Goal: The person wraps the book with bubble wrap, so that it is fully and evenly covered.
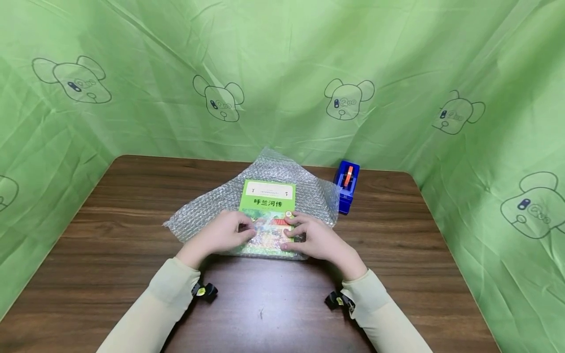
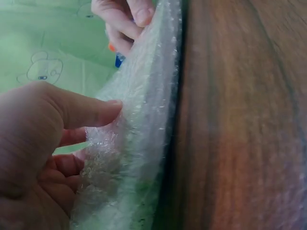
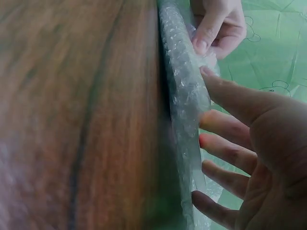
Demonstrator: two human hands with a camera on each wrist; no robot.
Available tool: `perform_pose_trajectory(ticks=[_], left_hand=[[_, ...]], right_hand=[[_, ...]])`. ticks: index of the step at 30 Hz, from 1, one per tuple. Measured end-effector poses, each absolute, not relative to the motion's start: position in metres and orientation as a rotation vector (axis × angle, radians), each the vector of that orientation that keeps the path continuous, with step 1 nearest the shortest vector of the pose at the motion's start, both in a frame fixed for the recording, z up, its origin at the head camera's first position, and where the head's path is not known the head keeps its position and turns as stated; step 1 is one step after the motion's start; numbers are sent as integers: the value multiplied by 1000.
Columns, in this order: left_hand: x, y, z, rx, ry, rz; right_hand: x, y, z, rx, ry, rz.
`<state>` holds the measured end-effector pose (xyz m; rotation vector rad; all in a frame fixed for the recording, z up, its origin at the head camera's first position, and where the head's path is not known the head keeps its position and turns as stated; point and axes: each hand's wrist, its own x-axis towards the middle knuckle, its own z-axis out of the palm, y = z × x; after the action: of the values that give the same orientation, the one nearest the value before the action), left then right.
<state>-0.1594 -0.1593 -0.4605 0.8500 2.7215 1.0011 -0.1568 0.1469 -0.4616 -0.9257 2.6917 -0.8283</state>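
Observation:
A book with a green cover point(image 1: 270, 203) lies on a sheet of bubble wrap point(image 1: 198, 215) in the head view. A fold of the wrap covers the book's near half, where the picture shows through. At the book's left side, my left hand point(image 1: 222, 233) pinches the wrap between thumb and curled fingers; in the left wrist view the thumb point(image 2: 103, 113) presses on the film. My right hand point(image 1: 315, 238) rests its spread fingers on the wrapped right side. Seen from the right wrist, those fingertips point(image 3: 207, 140) touch the wrap along the book.
Just right of the wrap stands a blue tape dispenser point(image 1: 346, 197) with an orange part on top, overlapped by the sheet's right corner. The brown wooden table point(image 1: 397, 245) is enclosed by green curtains point(image 1: 282, 49) printed with bear-head outlines.

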Motion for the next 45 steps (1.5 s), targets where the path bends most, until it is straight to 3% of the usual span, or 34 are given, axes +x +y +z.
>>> perform_pose_trajectory(ticks=[9,17,33,45], left_hand=[[-158,-150,-463,772,2818,905],[-156,-151,-465,944,2794,880],[-165,-168,-467,994,2607,954],[-168,-173,-471,1048,2571,955]], right_hand=[[-157,142,-463,-942,2762,-873],[-154,142,-461,-988,2779,-779],[-154,149,-463,-1258,2705,-735],[-149,147,-460,-1182,2707,-708]])
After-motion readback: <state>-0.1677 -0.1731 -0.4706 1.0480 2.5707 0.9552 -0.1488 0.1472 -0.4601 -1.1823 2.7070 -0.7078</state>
